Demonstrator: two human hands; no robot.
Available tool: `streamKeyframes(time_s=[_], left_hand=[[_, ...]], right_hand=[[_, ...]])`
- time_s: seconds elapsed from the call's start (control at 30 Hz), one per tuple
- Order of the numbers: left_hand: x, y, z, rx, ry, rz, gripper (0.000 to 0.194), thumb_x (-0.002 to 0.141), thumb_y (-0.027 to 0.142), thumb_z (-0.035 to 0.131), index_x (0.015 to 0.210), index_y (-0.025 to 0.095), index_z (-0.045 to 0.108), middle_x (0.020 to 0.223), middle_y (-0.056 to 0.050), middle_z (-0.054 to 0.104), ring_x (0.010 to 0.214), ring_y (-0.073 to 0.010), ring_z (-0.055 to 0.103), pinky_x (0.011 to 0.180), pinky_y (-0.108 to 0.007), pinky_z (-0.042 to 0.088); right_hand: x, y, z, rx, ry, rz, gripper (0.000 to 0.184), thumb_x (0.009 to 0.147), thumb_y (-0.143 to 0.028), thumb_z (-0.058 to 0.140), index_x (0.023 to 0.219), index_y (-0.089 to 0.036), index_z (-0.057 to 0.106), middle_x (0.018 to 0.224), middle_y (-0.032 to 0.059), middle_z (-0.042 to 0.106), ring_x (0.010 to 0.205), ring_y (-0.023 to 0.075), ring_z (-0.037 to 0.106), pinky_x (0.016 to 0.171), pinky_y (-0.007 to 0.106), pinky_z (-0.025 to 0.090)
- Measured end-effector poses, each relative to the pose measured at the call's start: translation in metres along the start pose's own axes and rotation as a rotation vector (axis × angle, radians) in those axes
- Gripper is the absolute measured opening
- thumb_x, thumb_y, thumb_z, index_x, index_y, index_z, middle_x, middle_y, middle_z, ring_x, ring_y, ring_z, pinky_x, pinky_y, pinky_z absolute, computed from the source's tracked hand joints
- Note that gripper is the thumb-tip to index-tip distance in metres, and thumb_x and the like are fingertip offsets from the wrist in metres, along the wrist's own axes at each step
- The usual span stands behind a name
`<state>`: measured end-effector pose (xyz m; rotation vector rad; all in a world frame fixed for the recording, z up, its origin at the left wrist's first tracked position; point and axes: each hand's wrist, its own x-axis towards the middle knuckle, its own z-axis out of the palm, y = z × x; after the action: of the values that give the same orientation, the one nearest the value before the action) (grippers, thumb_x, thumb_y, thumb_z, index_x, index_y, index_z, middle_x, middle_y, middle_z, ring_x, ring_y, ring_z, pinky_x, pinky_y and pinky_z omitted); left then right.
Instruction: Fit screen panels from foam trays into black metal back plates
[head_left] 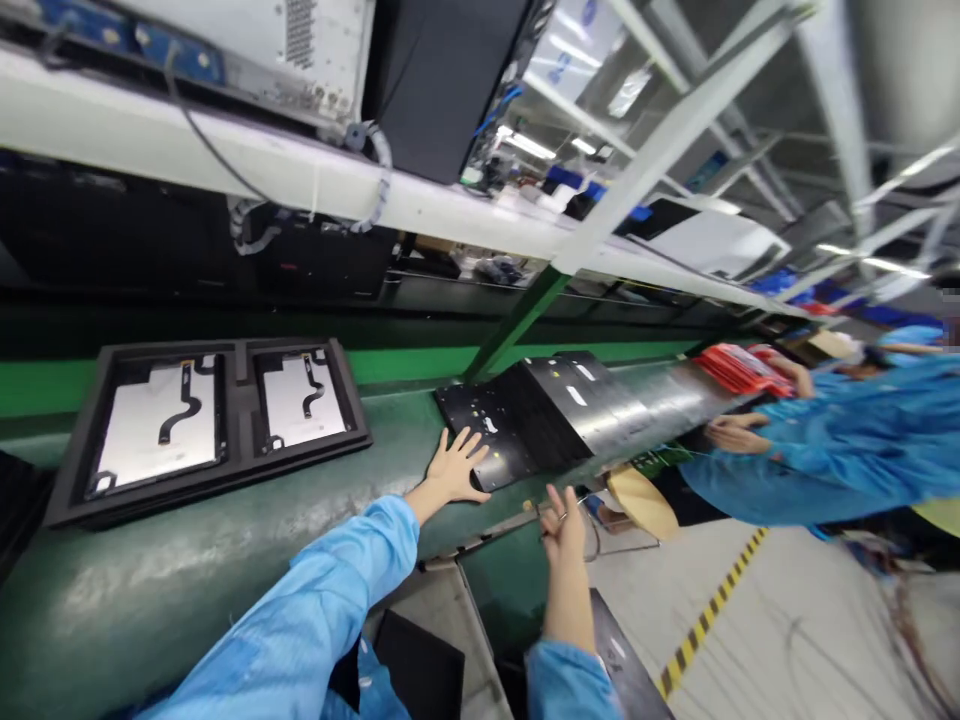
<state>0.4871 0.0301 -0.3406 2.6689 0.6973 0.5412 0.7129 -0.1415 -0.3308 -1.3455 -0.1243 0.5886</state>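
My left hand (454,468) lies with fingers spread on the near left edge of a row of overlapping flat black panels (517,420). Small white labels and bright dots mark the panels, which rest on the green work surface (405,420). Just past the table's front edge is my right hand (561,522), its fingers partly curled. A small shiny bit shows between those fingers, too little to name. To the left sits a black foam tray (238,400) holding two silver-backed display panels (161,415) with black ribbon cables.
A white shelf beam (450,205) with equipment runs above the table, held by a green and white post (521,320). At the right a co-worker in blue sleeves (847,430) handles red items (739,368). A round stool (643,502) stands by the table edge.
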Motion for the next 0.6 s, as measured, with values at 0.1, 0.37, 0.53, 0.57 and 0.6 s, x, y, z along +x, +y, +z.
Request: streamKeyframes(time_s=[0.1,0.37,0.53,0.57,0.6], left_hand=[[-0.002,0.005,-0.012,0.041,-0.013,-0.008,0.113,0.083,0.086,0.072,0.174,0.026,0.044,0.186,-0.012,0.031,0.175,-0.0393,0.018,0.140,-0.069,0.009],[-0.052,0.028,-0.045,0.226,-0.005,0.011,0.103,0.092,0.082,0.066,0.176,0.027,0.040,0.187,-0.012,0.028,0.174,-0.0414,0.022,0.138,-0.074,0.010],[-0.128,0.023,-0.050,0.361,0.050,-0.012,0.095,0.097,0.069,0.066,0.178,0.033,0.033,0.187,-0.006,0.026,0.174,-0.0387,0.022,0.136,-0.073,0.020],[-0.141,0.018,-0.051,0.379,0.067,-0.023,0.094,0.097,0.068,0.066,0.178,0.035,0.033,0.187,-0.004,0.026,0.174,-0.0383,0.022,0.136,-0.073,0.021],[-0.151,0.014,-0.052,0.392,0.078,-0.041,0.093,0.096,0.066,0.067,0.178,0.037,0.033,0.187,-0.003,0.026,0.174,-0.0383,0.022,0.136,-0.073,0.021]], right_hand=[[-0.068,0.032,-0.031,0.124,-0.004,0.017,0.073,0.067,-0.076,0.089,0.113,-0.022,0.069,0.130,0.0130,0.080,0.044,-0.0008,0.022,0.035,0.016,0.020],[-0.236,0.148,-0.098,0.306,0.031,0.276,0.084,0.059,-0.089,0.088,0.111,-0.025,0.077,0.098,0.0101,0.082,0.038,-0.0006,0.022,0.037,0.017,0.015],[-0.284,0.177,-0.085,0.182,0.003,0.283,0.082,0.056,-0.096,0.083,0.103,-0.029,0.078,0.078,0.0053,0.076,0.038,0.0022,0.021,0.036,0.017,0.012],[-0.287,0.178,-0.078,0.153,-0.030,0.275,0.080,0.057,-0.096,0.082,0.102,-0.030,0.078,0.076,0.0045,0.075,0.038,0.0027,0.021,0.035,0.017,0.011],[-0.289,0.178,-0.070,0.129,-0.064,0.263,0.078,0.058,-0.096,0.081,0.101,-0.031,0.079,0.075,0.0035,0.074,0.038,0.0031,0.021,0.035,0.017,0.011]])
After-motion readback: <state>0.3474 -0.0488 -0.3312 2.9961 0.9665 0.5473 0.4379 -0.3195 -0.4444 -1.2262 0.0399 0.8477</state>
